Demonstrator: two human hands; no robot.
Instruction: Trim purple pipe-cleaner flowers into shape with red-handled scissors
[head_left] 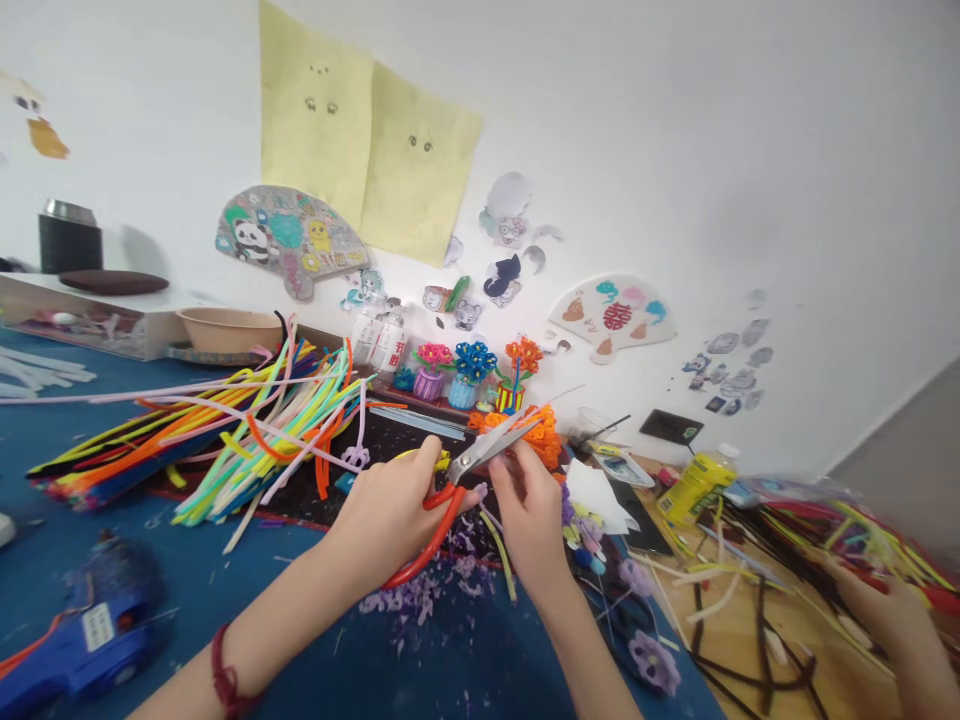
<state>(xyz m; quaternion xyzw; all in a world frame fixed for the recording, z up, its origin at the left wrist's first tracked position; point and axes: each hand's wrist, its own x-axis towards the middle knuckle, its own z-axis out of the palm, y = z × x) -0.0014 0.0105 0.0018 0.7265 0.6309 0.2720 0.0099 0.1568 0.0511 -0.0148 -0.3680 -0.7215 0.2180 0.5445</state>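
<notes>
My left hand [401, 500], with a dark red cord on its wrist, is closed around the red handles of a pair of scissors [442, 530]. The blades point up and to the right, slightly parted, passing by the fingertips of my right hand [529, 515]. My right fingers are bent together in a pinch beside the blades; what lies between them is hidden. A bit of yellow fuzzy stem [442, 460] shows behind my left fingers. Below, a pale green stem [501, 560] lies between my hands, near scattered purple fuzz clippings [409, 600].
Bundled colourful pipe cleaners [247, 430] lie left, behind a blue glue gun [90, 630]. Small potted pipe-cleaner flowers [472, 375] stand by the wall. Purple flowers [652, 660], a yellow bottle [697, 485] and another person's hand [889, 620] are on the right.
</notes>
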